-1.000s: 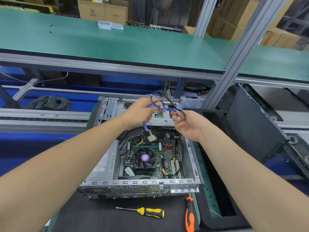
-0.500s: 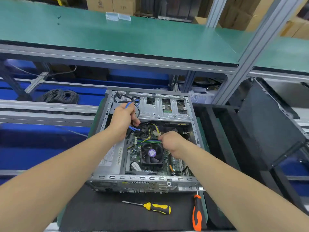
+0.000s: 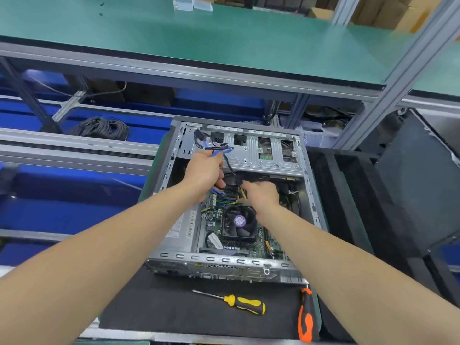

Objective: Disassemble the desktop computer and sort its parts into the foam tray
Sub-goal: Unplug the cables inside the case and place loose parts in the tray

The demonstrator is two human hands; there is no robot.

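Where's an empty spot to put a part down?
Bare black mat left of the yellow screwdriver, before the case. Slots of the foam tray right of the case look bare. Crowded inside: left hand, right hand, cables, fan.

Bare grey metal case [image 3: 251,266], matt foam tray [image 3: 353,195]

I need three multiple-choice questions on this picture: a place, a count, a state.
1. The yellow-and-black screwdriver lies: A) on the green shelf; B) on the black mat; C) in the black foam tray.
2. Screwdrivers visible: A) two; B) one; C) four.
3. The left hand: A) lies flat; B) holds a screwdriver; C) grips blue and black cables.
Key: B, it lies on the mat before the open grey metal computer case; A, an orange-and-black screwdriver lies there too; C, its fingers curl round the cables.
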